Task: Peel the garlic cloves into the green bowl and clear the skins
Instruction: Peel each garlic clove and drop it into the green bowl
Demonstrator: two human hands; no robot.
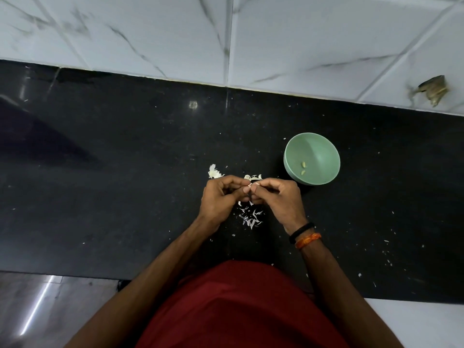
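My left hand (221,199) and my right hand (278,199) meet fingertip to fingertip above the black counter and pinch a small garlic clove (251,185) between them; most of the clove is hidden by the fingers. A green bowl (324,149) stands just right of my right hand, with two peeled cloves (303,168) in its bottom. A pile of white garlic skins (249,217) lies under my hands. A piece of garlic bulb (214,173) lies beyond my left hand, and more skin (253,177) sits beyond the fingertips.
The black counter (113,184) ends at a white marble-tiled wall (226,41) behind. Small skin flecks (388,257) are scattered on the right part of the counter. A damaged hole in the tile (433,90) shows at the far right.
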